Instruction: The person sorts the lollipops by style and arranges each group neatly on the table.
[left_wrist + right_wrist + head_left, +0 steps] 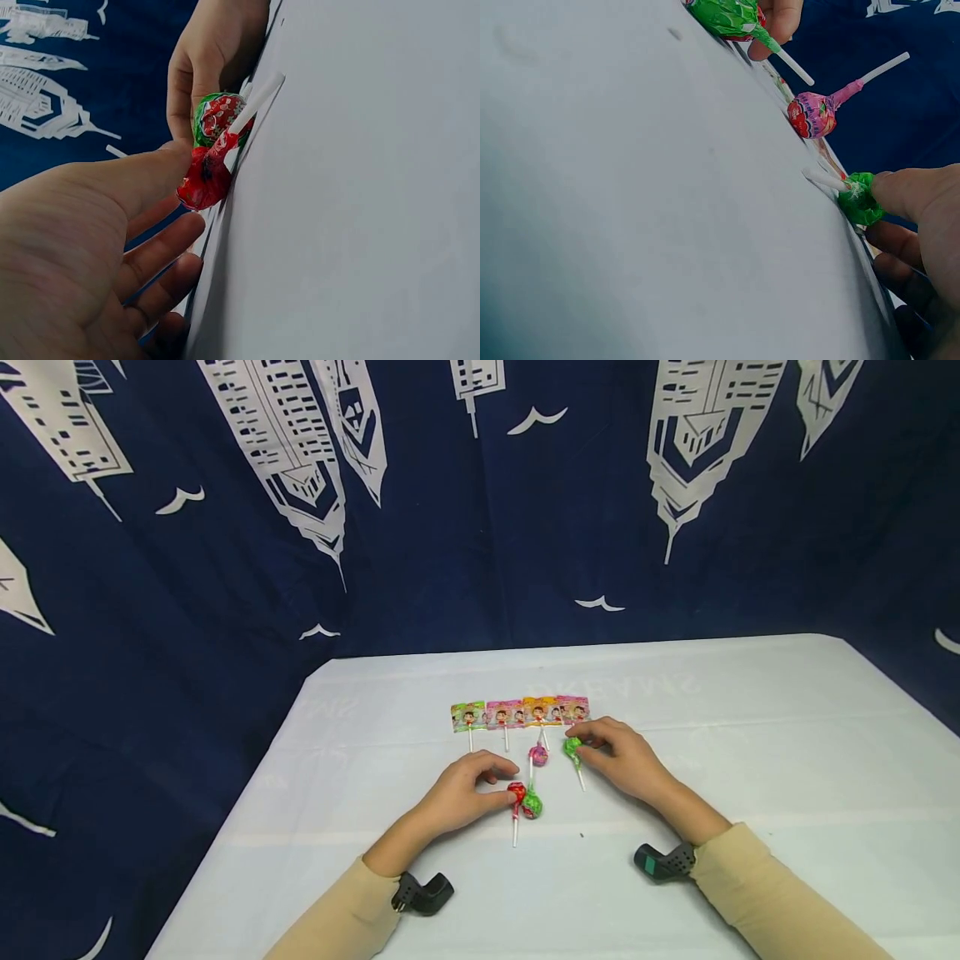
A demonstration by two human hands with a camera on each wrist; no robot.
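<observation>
Toward the far middle of the white table point(337, 793), four flat-packed candies point(506, 715) are lying edge to edge in a straight row, so that part is looking finished. Nearer, four round lollipops are forming no such line, and the arranging there is seeming only partly done. The pink lollipop point(538, 755) is resting just near of the row, its stick pointing far; no hand is touching it. Farther near, the middle green lollipop point(532, 806) is also pointing its stick far, while the red lollipop point(517, 791) is lying just left of it, stick pointing near. The left hand point(463, 787) is touching the red one with its thumb; its other fingers are curving loosely, not closing around it. To the right, the right hand point(621, 758) is pinching the right green lollipop point(573, 747) between thumb and forefinger, its stick pointing near.
</observation>
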